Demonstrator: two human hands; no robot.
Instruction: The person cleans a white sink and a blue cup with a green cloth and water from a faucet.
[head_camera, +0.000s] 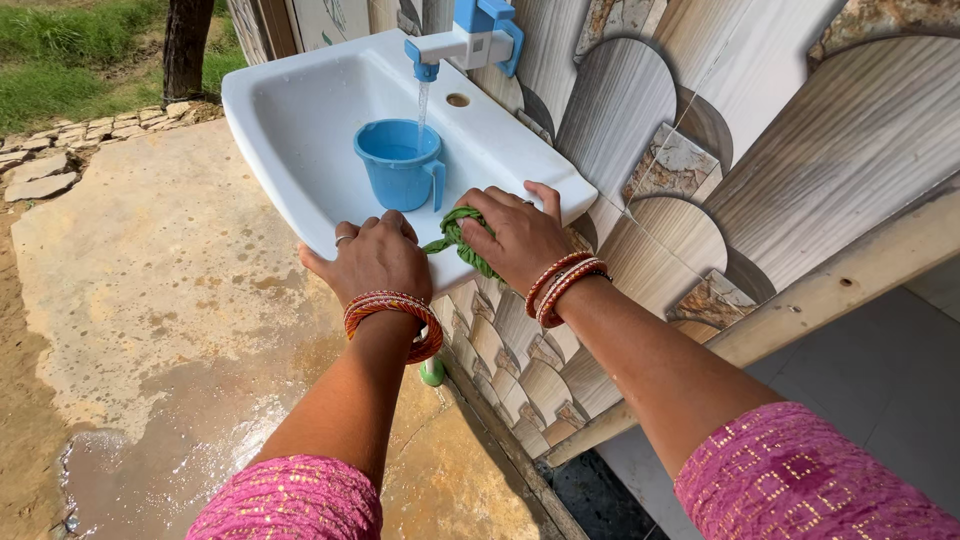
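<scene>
Grip: While the right hand (515, 235) bunches a green cloth (458, 240) in closed fingers on the sink's front rim, the left hand (372, 258) rests curled on that rim, grasping nothing.
Basin: A blue mug (400, 163) stands in the white sink (300, 120) under the running tap (465, 40).
Progress: The mug looks nearly full; the cloth appears not yet wetted or rinsed.
Ground: A wet concrete floor (170, 330) lies below.

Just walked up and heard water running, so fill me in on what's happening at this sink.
A person stands at a white wall-mounted sink. The right hand presses a crumpled green cloth against the sink's front rim, while the left hand rests on the rim beside it. Water runs from the blue-and-white tap into a blue mug standing in the basin.
</scene>
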